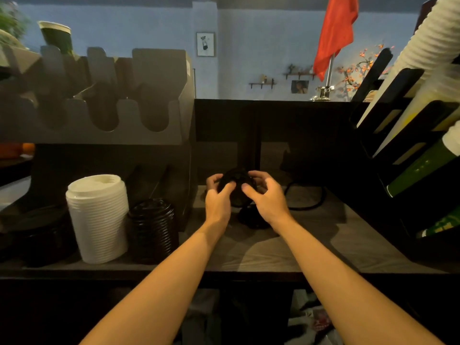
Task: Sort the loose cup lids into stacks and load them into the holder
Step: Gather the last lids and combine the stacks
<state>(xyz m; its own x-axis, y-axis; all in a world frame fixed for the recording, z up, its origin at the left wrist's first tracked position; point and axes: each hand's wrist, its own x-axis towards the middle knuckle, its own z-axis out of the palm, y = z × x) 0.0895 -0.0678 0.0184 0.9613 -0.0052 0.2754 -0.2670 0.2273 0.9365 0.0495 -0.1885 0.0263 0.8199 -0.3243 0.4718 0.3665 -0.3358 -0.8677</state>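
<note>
Fingers of the left hand and the right hand are curled from either side round a small black lid stack, which is held just above the desk, near its middle and towards the back. A dark shape is seen on the desk directly beneath the hands; whether it is more lids cannot be told in the dim light. At the left front of the desk a tall white lid stack is stood upright, and a shorter stack of black lids is set just beside it on its right. Above and behind these two stacks the grey holder is placed, its front cut into U-shaped slots. A green paper cup is seen tilted at the holder's top. A black cable is looped on the desk to the right of the hands, and a dark rack with slanted sleeves of cups is mounted at the far right.
</note>
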